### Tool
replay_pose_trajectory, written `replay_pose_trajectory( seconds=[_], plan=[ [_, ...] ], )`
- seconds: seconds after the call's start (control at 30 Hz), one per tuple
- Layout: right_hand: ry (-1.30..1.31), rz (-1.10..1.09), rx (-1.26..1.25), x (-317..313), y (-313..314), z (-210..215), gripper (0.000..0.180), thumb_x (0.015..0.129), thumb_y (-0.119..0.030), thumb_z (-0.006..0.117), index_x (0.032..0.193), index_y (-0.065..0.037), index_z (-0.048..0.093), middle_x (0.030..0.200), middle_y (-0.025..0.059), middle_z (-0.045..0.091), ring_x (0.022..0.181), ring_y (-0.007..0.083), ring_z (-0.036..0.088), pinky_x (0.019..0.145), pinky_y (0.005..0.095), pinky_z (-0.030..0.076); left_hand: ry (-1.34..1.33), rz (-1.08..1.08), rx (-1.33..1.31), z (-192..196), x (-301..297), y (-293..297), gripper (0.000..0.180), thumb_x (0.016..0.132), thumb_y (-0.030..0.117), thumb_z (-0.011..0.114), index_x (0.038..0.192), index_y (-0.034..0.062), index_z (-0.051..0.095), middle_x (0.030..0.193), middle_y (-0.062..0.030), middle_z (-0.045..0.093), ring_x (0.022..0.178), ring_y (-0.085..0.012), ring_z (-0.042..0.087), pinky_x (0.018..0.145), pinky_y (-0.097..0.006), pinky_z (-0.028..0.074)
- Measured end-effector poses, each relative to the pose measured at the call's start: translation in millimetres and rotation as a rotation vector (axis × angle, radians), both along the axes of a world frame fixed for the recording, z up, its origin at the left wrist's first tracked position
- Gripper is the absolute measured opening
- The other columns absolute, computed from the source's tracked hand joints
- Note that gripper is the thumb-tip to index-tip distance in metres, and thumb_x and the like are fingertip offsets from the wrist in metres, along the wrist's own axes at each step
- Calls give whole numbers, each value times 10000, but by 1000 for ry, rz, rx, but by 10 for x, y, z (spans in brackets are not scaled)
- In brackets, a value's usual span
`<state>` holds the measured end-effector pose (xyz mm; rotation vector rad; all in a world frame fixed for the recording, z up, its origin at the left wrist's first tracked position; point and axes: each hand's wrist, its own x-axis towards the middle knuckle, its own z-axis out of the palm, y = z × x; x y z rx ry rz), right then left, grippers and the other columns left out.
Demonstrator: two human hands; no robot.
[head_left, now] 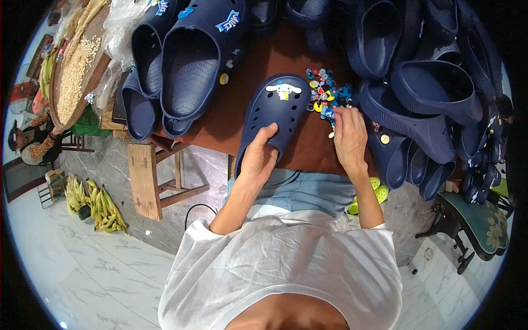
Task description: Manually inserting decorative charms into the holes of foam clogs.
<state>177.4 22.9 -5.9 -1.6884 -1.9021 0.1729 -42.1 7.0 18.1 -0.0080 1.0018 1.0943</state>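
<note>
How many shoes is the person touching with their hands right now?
1: the left hand grips a navy clog on the brown table. The right hand reaches into the charm pile instead.

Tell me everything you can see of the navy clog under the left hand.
The navy clog lies flat on the brown tabletop, toe pointing away from the person. It looks like soft moulded foam, with round holes across the upper. A white cartoon charm sits near the toe. The left hand grips its heel end, thumb on top. A pile of small coloured charms lies just to its right.
</note>
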Motion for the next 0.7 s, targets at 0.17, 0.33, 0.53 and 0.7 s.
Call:
replay_pose_trajectory(
  seconds=[0.17,0.33,0.53,0.7],
  plan=[
    [504,80,-210,-132,-17,125,133,995,-93,529,1053,-5,611,900,120,629,801,246,638,707,340,511,-7,3,58,39,13,45,392,885,176,679,1224,25,553,1175,-90,642,1085,-201,619,981,-337,475],
    [888,241,-460,-405,47,176,169,979,-119,596,1112,-17,618,880,29,655,745,89,609,665,251,507,-13,-26,89,-19,-6,28,398,896,164,662,1238,2,538,1190,-99,634,1101,-206,615,1002,-345,471],
    [729,212,-354,-458,89,115,217,910,-128,698,1089,-28,626,854,11,645,732,84,590,656,238,484,-83,-72,124,-12,-25,-1,384,901,146,645,1236,-10,539,1180,-96,641,1100,-203,617,992,-348,476],
    [914,150,-486,-429,85,77,168,898,-130,721,1002,-30,634,834,-11,629,729,58,575,661,214,477,-32,-85,132,-28,29,-61,393,900,151,641,1244,-12,544,1193,-103,641,1111,-203,616,1008,-358,457]
  ],
)
